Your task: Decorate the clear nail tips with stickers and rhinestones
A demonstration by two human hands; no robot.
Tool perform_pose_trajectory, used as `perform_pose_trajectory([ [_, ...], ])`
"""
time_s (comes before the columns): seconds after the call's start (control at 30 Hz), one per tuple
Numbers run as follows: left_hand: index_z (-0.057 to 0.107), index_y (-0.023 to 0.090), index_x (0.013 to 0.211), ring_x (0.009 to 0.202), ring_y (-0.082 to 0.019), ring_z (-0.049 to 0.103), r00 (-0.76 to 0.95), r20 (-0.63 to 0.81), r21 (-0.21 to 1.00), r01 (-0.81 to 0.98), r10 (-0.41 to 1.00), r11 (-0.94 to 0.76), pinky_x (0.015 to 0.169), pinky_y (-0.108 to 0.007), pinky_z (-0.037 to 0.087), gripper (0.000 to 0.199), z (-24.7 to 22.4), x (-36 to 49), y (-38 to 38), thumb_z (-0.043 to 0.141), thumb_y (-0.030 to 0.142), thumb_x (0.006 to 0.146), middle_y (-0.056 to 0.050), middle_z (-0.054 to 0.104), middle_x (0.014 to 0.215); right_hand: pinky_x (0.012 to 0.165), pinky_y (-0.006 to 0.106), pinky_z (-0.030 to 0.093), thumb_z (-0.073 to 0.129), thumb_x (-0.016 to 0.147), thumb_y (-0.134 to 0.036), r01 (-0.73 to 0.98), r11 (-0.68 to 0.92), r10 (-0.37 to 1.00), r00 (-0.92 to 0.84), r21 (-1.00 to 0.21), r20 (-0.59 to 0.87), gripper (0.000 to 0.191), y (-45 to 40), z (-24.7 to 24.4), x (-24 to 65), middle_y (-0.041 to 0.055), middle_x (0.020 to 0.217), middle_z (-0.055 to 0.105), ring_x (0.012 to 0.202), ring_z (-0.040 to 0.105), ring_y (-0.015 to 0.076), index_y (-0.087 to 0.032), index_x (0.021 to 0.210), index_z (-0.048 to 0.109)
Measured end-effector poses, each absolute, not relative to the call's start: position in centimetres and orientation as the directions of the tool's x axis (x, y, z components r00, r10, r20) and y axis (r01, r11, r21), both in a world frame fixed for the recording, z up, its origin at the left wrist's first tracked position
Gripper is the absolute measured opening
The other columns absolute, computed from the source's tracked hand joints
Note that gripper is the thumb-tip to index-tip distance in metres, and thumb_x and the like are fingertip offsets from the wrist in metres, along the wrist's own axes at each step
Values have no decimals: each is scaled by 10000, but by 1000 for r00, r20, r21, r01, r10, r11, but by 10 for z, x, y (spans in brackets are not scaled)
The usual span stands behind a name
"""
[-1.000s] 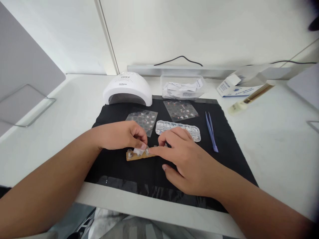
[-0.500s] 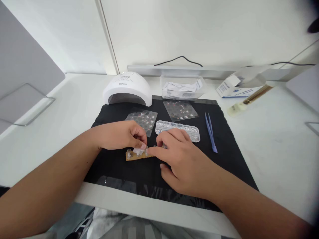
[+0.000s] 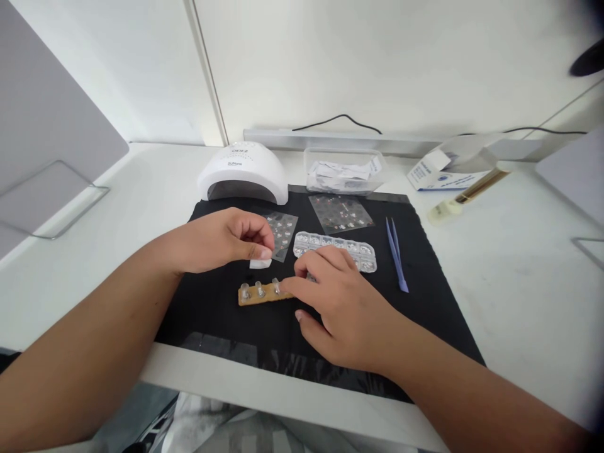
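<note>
My left hand [image 3: 243, 236] is closed in a pinch on a small white wipe [image 3: 260, 263], which hangs below its fingertips. It is above the black mat, behind a yellowish strip stand [image 3: 250, 296]. Clear nail tips [image 3: 259, 288] stand in a row on this stand. My right hand [image 3: 330, 296] steadies the right end of the stand, its index and middle fingers at the nail tips and its thumb apart in front. The fingers hide that end. Just beyond the right hand lies a clear compartment case [image 3: 337, 242] of small shiny pieces, partly covered by the knuckles.
Blue tweezers [image 3: 397, 255] lie at the right on the black mat [image 3: 212, 327]. Two sticker sheets [image 3: 340, 212] are farther back. Behind them stand a white nail lamp [image 3: 243, 170], a clear tub [image 3: 344, 182] of packets, an open box [image 3: 453, 170] and a brush [image 3: 481, 185].
My left hand has lifted off the nail tips and moved back and slightly left with the wipe. The left nail tips are now uncovered. My right hand has stayed nearly in place.
</note>
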State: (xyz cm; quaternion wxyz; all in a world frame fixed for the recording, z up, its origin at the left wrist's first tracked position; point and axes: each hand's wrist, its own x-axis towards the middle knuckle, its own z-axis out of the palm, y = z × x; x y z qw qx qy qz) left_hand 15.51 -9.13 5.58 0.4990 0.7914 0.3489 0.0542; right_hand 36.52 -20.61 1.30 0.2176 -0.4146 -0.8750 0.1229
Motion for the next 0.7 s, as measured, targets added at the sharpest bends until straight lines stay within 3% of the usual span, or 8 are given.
perform_pose_trajectory([
  [0.27, 635, 175, 840, 722, -107, 509, 744, -285, 814, 521, 604, -258, 660, -228, 407, 122, 52, 157, -89, 636, 297, 833, 17, 594, 792, 830, 445, 333, 514, 791, -124, 663, 625, 780, -556, -413, 287, 263, -206, 13, 366, 102, 961, 494, 942, 414, 284, -119, 1002, 670],
  [0.53, 632, 171, 831, 691, -104, 505, 767, -276, 794, 521, 580, -312, 628, -219, 400, 105, 55, 157, -91, 619, 276, 829, 19, 582, 761, 846, 452, 339, 576, 813, -167, 695, 585, 811, -492, -418, 317, 178, -202, 10, 364, 100, 995, 544, 952, 426, 285, -126, 982, 615],
  [0.7, 607, 168, 783, 661, -89, 482, 795, -230, 823, 467, 561, -324, 603, -205, 387, 122, 61, 154, -96, 625, 269, 849, 34, 556, 716, 825, 461, 363, 530, 848, -186, 593, 683, 730, -522, -427, 442, 155, -205, 15, 365, 108, 932, 550, 904, 450, 279, -105, 901, 651],
])
